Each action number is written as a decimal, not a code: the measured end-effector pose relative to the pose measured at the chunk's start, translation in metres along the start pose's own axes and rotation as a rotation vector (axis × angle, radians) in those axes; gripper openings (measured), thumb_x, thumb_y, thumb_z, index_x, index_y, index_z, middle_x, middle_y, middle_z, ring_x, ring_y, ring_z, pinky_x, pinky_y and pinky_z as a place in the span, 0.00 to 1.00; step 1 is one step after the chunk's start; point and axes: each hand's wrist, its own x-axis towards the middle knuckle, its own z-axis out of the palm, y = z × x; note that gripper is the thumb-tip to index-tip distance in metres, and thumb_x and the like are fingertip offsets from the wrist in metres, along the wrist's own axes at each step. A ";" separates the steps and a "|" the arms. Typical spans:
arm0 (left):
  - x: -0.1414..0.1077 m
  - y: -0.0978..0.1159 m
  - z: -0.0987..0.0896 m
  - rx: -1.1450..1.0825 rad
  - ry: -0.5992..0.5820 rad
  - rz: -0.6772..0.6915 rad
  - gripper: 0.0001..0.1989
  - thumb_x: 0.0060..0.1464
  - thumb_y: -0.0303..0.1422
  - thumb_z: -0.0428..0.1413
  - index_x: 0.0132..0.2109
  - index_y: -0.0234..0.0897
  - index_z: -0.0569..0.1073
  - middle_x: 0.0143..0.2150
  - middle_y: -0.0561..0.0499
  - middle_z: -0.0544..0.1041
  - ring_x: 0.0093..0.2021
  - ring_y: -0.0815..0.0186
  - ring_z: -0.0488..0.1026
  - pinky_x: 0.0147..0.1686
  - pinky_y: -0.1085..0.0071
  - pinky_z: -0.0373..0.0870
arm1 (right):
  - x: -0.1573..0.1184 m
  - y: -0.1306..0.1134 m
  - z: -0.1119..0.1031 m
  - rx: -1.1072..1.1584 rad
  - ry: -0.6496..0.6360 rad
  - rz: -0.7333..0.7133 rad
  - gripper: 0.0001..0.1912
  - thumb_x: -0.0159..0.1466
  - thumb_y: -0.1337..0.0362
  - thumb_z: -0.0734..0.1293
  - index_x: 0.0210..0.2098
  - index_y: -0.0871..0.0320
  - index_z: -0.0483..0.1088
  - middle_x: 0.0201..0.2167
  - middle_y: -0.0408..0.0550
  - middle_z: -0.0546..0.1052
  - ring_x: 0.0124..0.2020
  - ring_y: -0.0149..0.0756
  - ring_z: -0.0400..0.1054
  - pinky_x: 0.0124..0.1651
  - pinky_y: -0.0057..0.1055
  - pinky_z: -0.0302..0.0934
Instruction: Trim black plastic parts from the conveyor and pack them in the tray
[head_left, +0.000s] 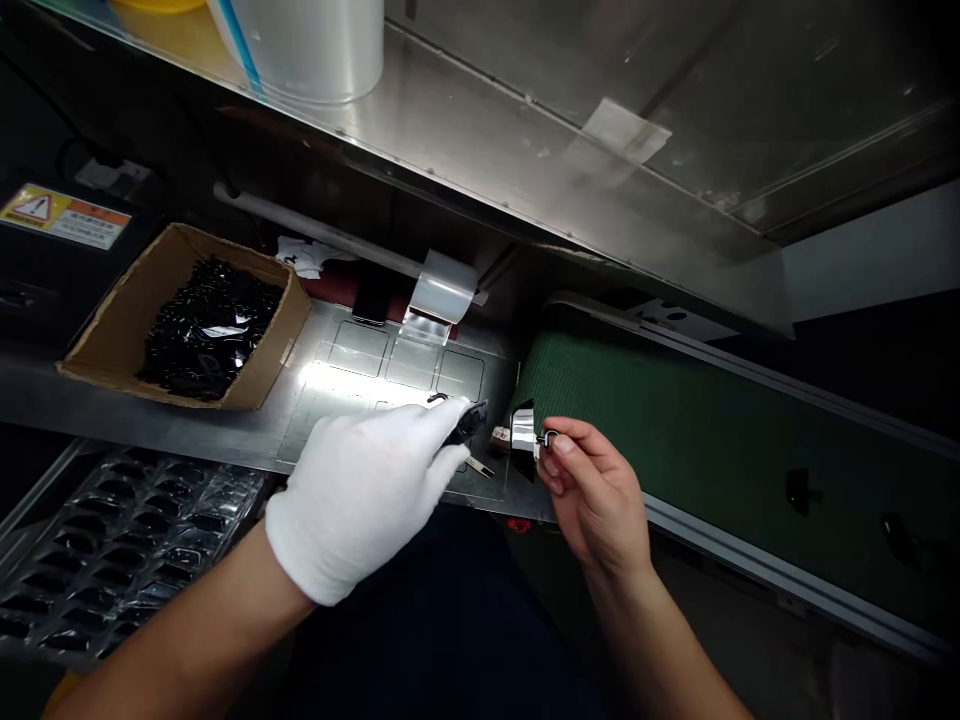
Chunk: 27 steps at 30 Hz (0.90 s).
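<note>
My left hand (367, 490), in a white glove, is closed with thumb and fingers pinching a small dark glossy part (470, 424); its exact kind is hard to make out. Opposite it, my bare right hand (600, 490) grips a shiny black curved part (523, 440) by the small looped stem on its back. The two parts are close together but apart. Just under the left fingertips, a flat metal tool with a forked tip (480, 467) lies on the metal worktop (315, 400).
A cardboard box (259, 385) of small black pieces stands at the left. Behind the worktop hangs a clear film roll (444, 285). A green conveyor belt (675, 400) carries dark parts (801, 492) at right. Plastic trays (112, 540) lie lower left; a metal shelf (450, 130) overhangs.
</note>
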 end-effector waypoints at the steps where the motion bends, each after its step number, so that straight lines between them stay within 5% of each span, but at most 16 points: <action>1: 0.000 0.000 0.000 0.024 -0.002 -0.008 0.11 0.67 0.40 0.55 0.54 0.49 0.74 0.34 0.58 0.81 0.30 0.60 0.78 0.27 0.63 0.62 | 0.000 0.001 0.001 -0.003 -0.001 -0.002 0.10 0.64 0.61 0.75 0.45 0.55 0.80 0.26 0.41 0.68 0.28 0.27 0.59 0.28 0.24 0.54; 8: -0.002 -0.008 0.017 -0.062 0.175 0.017 0.09 0.65 0.41 0.57 0.45 0.44 0.78 0.27 0.51 0.79 0.22 0.58 0.68 0.26 0.63 0.44 | -0.005 0.003 0.005 -0.022 -0.026 0.000 0.08 0.65 0.62 0.75 0.44 0.54 0.80 0.28 0.42 0.69 0.28 0.28 0.59 0.28 0.25 0.54; 12: -0.004 -0.011 0.016 -0.262 0.219 -0.005 0.08 0.63 0.39 0.60 0.47 0.45 0.81 0.27 0.50 0.78 0.23 0.59 0.65 0.27 0.64 0.45 | -0.006 0.006 0.005 -0.023 -0.036 0.001 0.09 0.65 0.62 0.75 0.44 0.54 0.80 0.28 0.42 0.69 0.27 0.28 0.59 0.28 0.26 0.54; 15: -0.005 -0.018 0.013 -0.635 0.181 -0.107 0.12 0.59 0.38 0.64 0.49 0.46 0.83 0.33 0.49 0.83 0.26 0.60 0.69 0.28 0.66 0.56 | -0.008 0.005 0.008 -0.002 -0.057 0.003 0.09 0.65 0.62 0.74 0.45 0.53 0.80 0.28 0.42 0.70 0.28 0.28 0.60 0.29 0.25 0.55; 19: -0.010 -0.023 0.027 -1.485 -0.054 -0.307 0.20 0.60 0.46 0.63 0.53 0.39 0.81 0.44 0.43 0.83 0.19 0.73 0.62 0.22 0.69 0.59 | -0.013 -0.004 0.017 0.052 -0.129 0.007 0.08 0.66 0.61 0.74 0.45 0.52 0.79 0.28 0.42 0.71 0.28 0.29 0.61 0.29 0.26 0.56; 23: -0.018 -0.010 0.053 -2.032 0.117 -0.336 0.14 0.66 0.41 0.56 0.52 0.41 0.79 0.42 0.46 0.80 0.30 0.70 0.70 0.33 0.73 0.69 | -0.019 -0.016 0.029 0.103 -0.220 -0.024 0.07 0.67 0.62 0.74 0.45 0.52 0.79 0.31 0.42 0.72 0.28 0.28 0.62 0.29 0.26 0.56; 27: -0.021 0.010 0.061 -2.190 0.238 -0.468 0.12 0.68 0.39 0.54 0.52 0.43 0.78 0.43 0.48 0.78 0.37 0.68 0.72 0.34 0.75 0.71 | -0.021 -0.022 0.036 0.118 -0.311 -0.026 0.08 0.67 0.61 0.74 0.45 0.51 0.78 0.30 0.42 0.71 0.28 0.29 0.62 0.29 0.27 0.55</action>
